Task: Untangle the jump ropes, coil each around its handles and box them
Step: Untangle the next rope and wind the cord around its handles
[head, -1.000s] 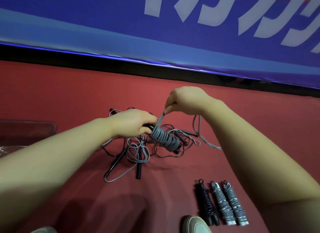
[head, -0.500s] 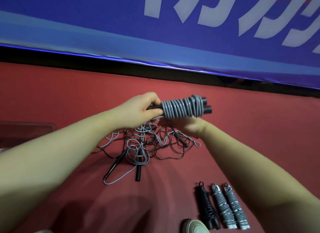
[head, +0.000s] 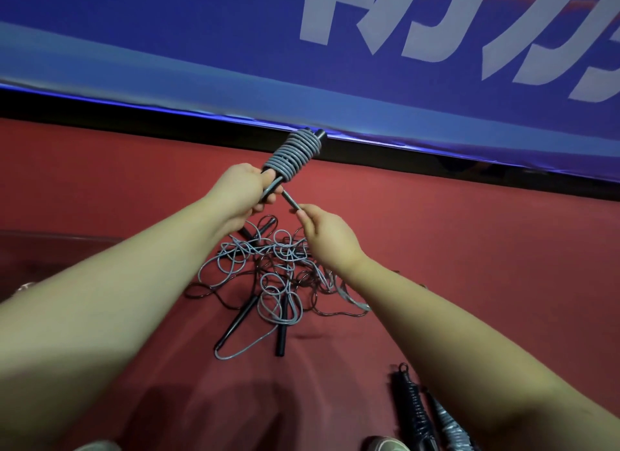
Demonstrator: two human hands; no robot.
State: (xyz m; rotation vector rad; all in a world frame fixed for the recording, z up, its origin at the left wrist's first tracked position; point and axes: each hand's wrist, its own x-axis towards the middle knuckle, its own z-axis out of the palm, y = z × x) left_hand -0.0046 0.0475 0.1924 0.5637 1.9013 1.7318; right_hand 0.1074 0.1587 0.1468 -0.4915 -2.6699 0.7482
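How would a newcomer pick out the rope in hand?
Under the blue banner, the left hand grips paired black handles. The grey coiled rope around them is held in the air, unlike the tangle and finished bundles on the red floor.

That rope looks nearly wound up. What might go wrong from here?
The right hand only pinches the rope end; if it slips, the grey coil may loosen. The left hand grips the handles at one end only, so the bundle could twist. The tangle lies right below, and a dropped end could catch in it.
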